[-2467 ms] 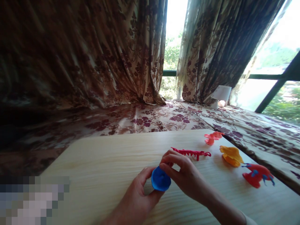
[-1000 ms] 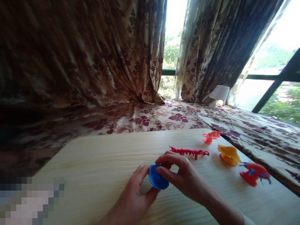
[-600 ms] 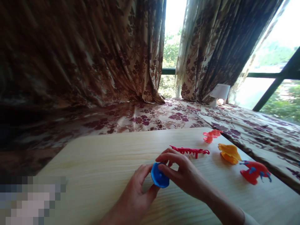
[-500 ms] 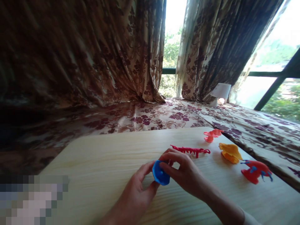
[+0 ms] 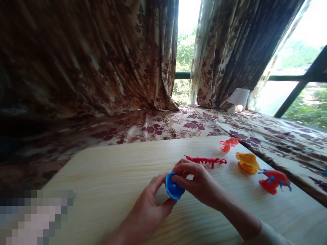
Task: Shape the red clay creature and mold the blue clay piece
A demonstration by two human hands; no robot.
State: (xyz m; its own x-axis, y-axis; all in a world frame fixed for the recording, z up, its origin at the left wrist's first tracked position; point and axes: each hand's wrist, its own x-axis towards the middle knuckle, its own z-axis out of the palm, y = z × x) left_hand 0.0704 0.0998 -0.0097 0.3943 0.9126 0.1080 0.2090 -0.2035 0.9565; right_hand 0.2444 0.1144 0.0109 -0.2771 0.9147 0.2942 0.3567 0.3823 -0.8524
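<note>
A round, shallow blue clay cup (image 5: 173, 189) is held between my two hands above the pale wooden table (image 5: 114, 177). My left hand (image 5: 153, 200) grips its left and lower edge between fingers and thumb. From the right, my right hand (image 5: 196, 180) pinches the cup's upper rim, its thumb pressed on the inner face. Just beyond my right hand lies a long dark red clay figure (image 5: 206, 161) with a row of small legs.
On the table's right side stand a coral clay figure (image 5: 229, 144), a yellow clay figure (image 5: 247, 162) and a red clay figure with blue bits (image 5: 275, 181). Behind are floral cloth (image 5: 158, 129), curtains (image 5: 127, 61) and a white lamp (image 5: 239, 97). The lower left corner is pixelated.
The blue cup has turned and tilted slightly in my fingers, its rim now rounder. Both hands keep their hold. The whole view has shifted a little.
</note>
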